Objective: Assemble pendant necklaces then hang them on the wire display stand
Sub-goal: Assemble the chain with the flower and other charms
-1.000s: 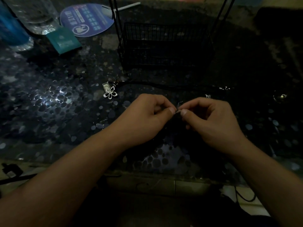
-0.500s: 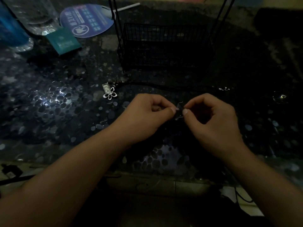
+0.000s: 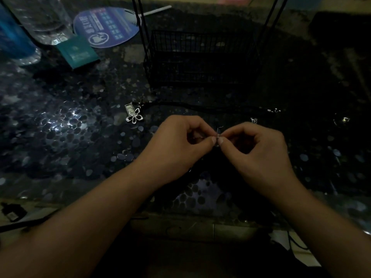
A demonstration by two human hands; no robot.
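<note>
Near table edge (image 3: 60, 189), hands (image 3: 176, 149) pinch clasp (image 3: 217, 136) (dim).

The wire display stand (image 3: 200, 57) stands at the back of the tabletop (image 3: 60, 137); a fan (image 3: 106, 27), a packet (image 3: 78, 52) and bottles (image 3: 40, 19) lie to its left; the flower pendant (image 3: 135, 116) lies in front, left of both hands, with a cord (image 3: 210, 107) running rightward behind the left hand (image 3: 180, 145) and right hand (image 3: 259, 151), whose fingers (image 3: 213, 140) meet at a small clasp (image 3: 218, 135).

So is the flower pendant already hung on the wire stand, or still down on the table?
Still on the table. The flower pendant lies flat on the table, left of both hands and in front of the wire stand, with a dark cord trailing rightward.
</note>
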